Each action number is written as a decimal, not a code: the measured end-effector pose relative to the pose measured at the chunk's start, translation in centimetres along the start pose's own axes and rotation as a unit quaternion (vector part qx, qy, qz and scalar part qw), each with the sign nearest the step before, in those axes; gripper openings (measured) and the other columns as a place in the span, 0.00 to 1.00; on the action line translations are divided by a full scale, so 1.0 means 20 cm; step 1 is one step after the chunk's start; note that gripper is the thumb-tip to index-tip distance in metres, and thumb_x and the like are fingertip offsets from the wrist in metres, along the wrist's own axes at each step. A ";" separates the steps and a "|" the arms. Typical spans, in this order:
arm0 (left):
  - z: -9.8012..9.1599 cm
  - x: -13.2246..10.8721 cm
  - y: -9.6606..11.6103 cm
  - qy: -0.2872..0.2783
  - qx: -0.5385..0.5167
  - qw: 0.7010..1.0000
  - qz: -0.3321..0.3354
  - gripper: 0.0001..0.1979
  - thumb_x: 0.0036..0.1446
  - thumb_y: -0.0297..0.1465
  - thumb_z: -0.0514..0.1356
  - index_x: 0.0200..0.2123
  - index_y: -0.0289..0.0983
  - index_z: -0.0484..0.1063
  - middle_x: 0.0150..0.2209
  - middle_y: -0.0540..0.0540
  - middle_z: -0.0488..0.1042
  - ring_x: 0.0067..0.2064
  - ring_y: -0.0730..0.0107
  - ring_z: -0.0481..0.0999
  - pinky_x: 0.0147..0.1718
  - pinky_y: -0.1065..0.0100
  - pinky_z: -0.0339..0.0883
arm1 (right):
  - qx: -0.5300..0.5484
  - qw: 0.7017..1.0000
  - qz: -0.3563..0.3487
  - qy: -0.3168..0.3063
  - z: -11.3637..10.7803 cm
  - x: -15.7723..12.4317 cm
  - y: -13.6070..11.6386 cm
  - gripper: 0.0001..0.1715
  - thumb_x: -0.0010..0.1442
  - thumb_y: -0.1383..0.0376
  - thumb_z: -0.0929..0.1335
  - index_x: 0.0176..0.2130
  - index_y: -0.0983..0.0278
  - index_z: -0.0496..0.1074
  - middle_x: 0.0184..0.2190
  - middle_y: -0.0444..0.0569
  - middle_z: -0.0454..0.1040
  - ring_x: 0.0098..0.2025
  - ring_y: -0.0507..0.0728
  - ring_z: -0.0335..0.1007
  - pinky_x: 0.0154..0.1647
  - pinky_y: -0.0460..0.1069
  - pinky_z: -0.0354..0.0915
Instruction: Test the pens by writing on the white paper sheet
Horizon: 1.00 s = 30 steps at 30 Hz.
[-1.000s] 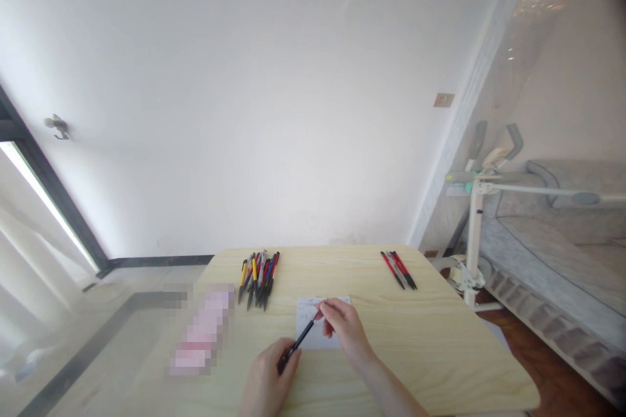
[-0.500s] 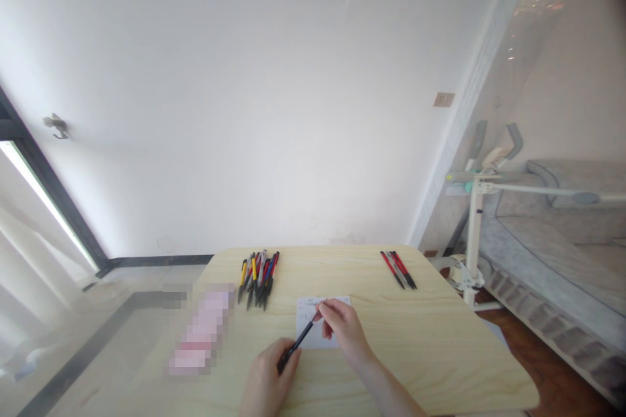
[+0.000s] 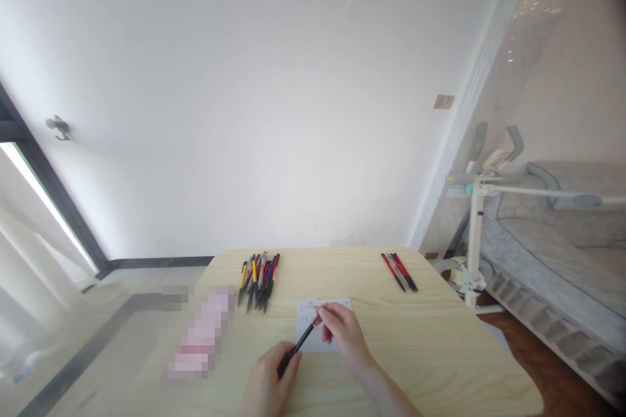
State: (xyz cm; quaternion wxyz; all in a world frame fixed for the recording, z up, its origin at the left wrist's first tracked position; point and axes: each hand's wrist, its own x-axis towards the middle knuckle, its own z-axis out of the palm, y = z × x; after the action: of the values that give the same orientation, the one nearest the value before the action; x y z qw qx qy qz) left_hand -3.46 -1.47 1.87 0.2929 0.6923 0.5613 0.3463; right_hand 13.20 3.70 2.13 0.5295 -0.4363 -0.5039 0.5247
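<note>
Table [image 3: 440, 365], pale wood grain, rounded corners; far edge faces a white wall [image 3: 293, 111]. Both hands are over the near half, around the middle of its width.

Left hand [image 3: 268, 374]: at the near edge, left of centre. Thumb and fingers are closed round the lower end of a black pen [image 3: 304, 339]. The pen slants up toward the far right, its lower end partly hidden in the grip.

Right hand [image 3: 346, 333]: thumb and forefinger brought narrow, tips pinched at the thin upper end of the same pen; remaining fingers curled in. Exactly what is pinched is too small to tell.

Paper [image 3: 308, 341]: white sheet with dark scribbles along its far side, lying near the middle of the table, under the right hand and the pen's upper part. Contact between pen and paper cannot be told.

Pen pile [image 3: 254, 287]: near the far left corner; yellow, red, blue, grey and black parts, several overlapping, dark ends toward the near edge.

Small pen group [image 3: 400, 272]: near the far right corner; red and grey barrels side by side, dark ends also toward the near edge.

Pink item [image 3: 203, 329]: beside the left edge, pixelated, identity unclear
</note>
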 end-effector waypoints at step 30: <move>0.00 0.00 0.05 0.029 0.005 0.999 0.014 0.13 0.55 0.39 0.53 0.28 0.39 0.73 0.26 0.48 0.77 0.30 0.66 0.75 0.30 0.73 0.67 | 0.055 0.998 0.025 0.027 0.07 -0.04 0.04 0.23 0.48 0.48 0.68 0.28 0.67 0.70 0.24 0.48 0.72 0.20 0.50 0.66 0.18 0.43 0.60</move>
State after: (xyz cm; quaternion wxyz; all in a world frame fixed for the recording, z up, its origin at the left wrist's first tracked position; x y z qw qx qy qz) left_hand -2.95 -1.61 2.67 0.2683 0.6914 0.5610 0.3678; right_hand 11.79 2.77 1.45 0.5528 -0.4327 -0.4489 0.5528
